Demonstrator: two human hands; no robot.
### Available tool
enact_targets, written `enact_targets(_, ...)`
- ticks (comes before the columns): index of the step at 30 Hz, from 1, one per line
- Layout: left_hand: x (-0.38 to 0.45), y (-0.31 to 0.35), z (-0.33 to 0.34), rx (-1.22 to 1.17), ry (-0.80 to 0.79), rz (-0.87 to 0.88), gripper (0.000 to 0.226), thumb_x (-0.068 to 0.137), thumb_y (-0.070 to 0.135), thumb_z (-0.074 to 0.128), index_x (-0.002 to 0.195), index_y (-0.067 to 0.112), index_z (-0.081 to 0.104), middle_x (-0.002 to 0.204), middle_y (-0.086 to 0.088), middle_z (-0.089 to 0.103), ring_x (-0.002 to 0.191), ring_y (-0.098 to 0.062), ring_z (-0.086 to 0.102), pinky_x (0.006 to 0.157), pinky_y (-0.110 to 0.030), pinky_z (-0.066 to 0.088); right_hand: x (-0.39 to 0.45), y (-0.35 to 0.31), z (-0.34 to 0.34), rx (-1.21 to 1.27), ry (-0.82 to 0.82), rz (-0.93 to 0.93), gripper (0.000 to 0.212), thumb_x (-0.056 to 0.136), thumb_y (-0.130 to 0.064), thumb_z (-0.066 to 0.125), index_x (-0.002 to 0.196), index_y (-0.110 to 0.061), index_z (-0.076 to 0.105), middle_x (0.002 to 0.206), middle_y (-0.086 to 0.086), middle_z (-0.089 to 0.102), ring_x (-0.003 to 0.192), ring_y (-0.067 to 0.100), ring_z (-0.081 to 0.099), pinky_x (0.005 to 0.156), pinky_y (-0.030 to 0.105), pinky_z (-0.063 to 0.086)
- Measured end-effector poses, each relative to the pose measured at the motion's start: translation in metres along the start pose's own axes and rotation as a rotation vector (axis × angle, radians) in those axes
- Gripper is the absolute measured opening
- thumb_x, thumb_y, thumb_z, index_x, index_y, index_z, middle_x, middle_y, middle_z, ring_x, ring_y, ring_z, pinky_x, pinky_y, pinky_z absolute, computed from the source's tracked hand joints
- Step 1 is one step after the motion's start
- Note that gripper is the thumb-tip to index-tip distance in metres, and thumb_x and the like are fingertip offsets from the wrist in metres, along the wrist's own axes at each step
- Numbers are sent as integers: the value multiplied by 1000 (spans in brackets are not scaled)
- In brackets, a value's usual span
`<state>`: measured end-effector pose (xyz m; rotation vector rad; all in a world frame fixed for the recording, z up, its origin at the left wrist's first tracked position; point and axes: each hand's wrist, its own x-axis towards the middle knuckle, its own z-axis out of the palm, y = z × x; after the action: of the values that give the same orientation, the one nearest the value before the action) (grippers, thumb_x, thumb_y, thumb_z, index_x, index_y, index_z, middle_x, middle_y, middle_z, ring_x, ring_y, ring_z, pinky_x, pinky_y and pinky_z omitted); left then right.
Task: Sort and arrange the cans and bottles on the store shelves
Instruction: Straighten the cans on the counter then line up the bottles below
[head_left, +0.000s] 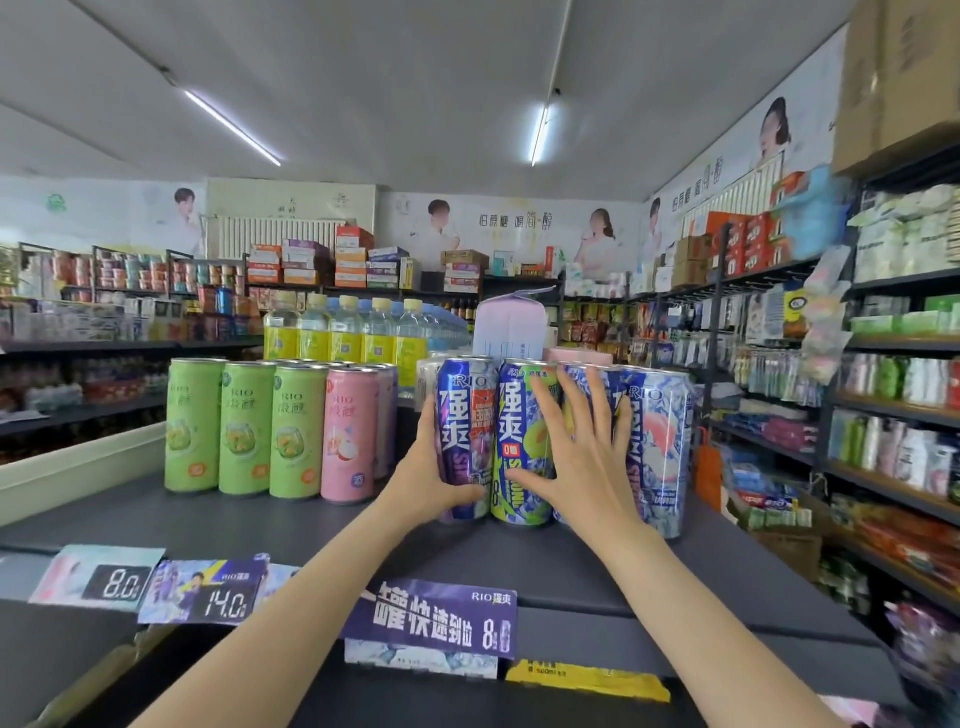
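On the dark shelf top (156, 519) stands a group of tall RIO cans. My left hand (426, 478) grips the purple can (462, 415) from its left side, thumb curled round its base. My right hand (576, 457) lies flat with spread fingers against the fronts of the green-and-blue can (519, 431) and the blue-and-white cans (660, 447) to its right. Further left stand three slim green cans (244, 426) and a slim pink can (349, 431), with more cans behind them.
Yellow-labelled bottles (348, 338) and a pink carton (511, 322) stand behind the cans. Price tags (431, 618) hang on the shelf's front edge. Stocked shelves (893, 415) line the right aisle, and cardboard boxes (898, 78) sit high on the right.
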<state>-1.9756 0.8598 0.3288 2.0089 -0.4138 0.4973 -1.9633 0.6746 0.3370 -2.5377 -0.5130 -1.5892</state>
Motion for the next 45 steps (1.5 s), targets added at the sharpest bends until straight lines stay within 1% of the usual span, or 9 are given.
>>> enact_targets(10, -6, -2, 10, 171, 101, 50, 122, 69, 17, 79, 146, 25, -15, 138, -1, 47, 120, -19, 51, 94, -23, 36, 0, 3, 3, 28, 32, 1, 106, 59, -60, 76, 145, -26, 23, 149, 8, 33, 140, 28, 9, 105, 58, 9)
enact_targets(18, -10, -6, 11, 212, 163, 12, 127, 65, 25, 81, 143, 38, -18, 135, -4, 49, 121, -22, 50, 98, -35, 39, 1, 3, -4, 107, -89, -9, 102, 68, -60, 70, 148, -30, 14, 156, 1, 18, 141, 20, -7, 109, 51, -6)
enact_targets(21, -11, -5, 13, 244, 166, -8, 130, 63, 29, 81, 141, 40, -22, 135, -7, 48, 119, -24, 50, 96, -37, 41, 3, 8, -16, 167, -148, -40, 96, 75, -52, 69, 149, -32, 10, 158, -2, 6, 143, 17, -12, 114, 49, -9)
enact_targets(23, -14, 1, 13, 259, 171, -25, 129, 65, 29, 82, 142, 35, -22, 135, -10, 44, 120, -26, 49, 96, -38, 40, 0, 16, -31, 206, -73, -37, 90, 77, -39, 73, 148, -26, 19, 156, 4, 11, 143, 20, -5, 116, 49, -1)
enact_targets(25, -16, 9, 12, 272, 183, -37, 127, 67, 31, 81, 143, 31, -21, 136, -14, 36, 123, -30, 44, 99, -40, 38, -6, 34, -43, 192, 79, 59, 86, 74, -31, 76, 145, -19, 30, 152, 11, 22, 142, 26, 6, 115, 45, 5)
enact_targets(27, -15, 16, 13, 267, 199, -60, 129, 66, 36, 81, 143, 29, -22, 143, -19, 25, 131, -33, 34, 105, -45, 31, -13, 50, -53, 204, 86, 283, 92, 73, -35, 77, 147, -20, 25, 153, 15, 18, 141, 34, 10, 114, 49, 12)
enact_targets(31, -13, 29, 36, 275, 220, -223, 138, 62, 43, 82, 140, 28, -30, 151, -26, -3, 137, -43, 20, 107, -54, 26, -32, 48, -49, 562, -267, 706, 122, 70, -40, 78, 148, -22, -13, 155, 19, -10, 143, 35, 1, 111, 49, 18)
enact_targets(37, -15, 28, 46, 329, 301, -238, 138, 62, 38, 84, 140, 28, -30, 152, -24, -1, 129, -44, 35, 98, -52, 36, -34, 42, -26, 478, -341, 749, 134, 69, -43, 79, 141, -18, -31, 152, 22, 4, 132, 44, 28, 103, 49, 31)
enact_targets(45, -23, 39, 40, 310, 226, -240, 132, 66, 34, 82, 142, 26, -27, 149, -24, 10, 127, -43, 38, 101, -50, 34, -39, 43, -34, 466, -365, 731, 133, 69, -47, 77, 142, -18, -30, 150, 24, 9, 130, 43, 33, 100, 49, 34)
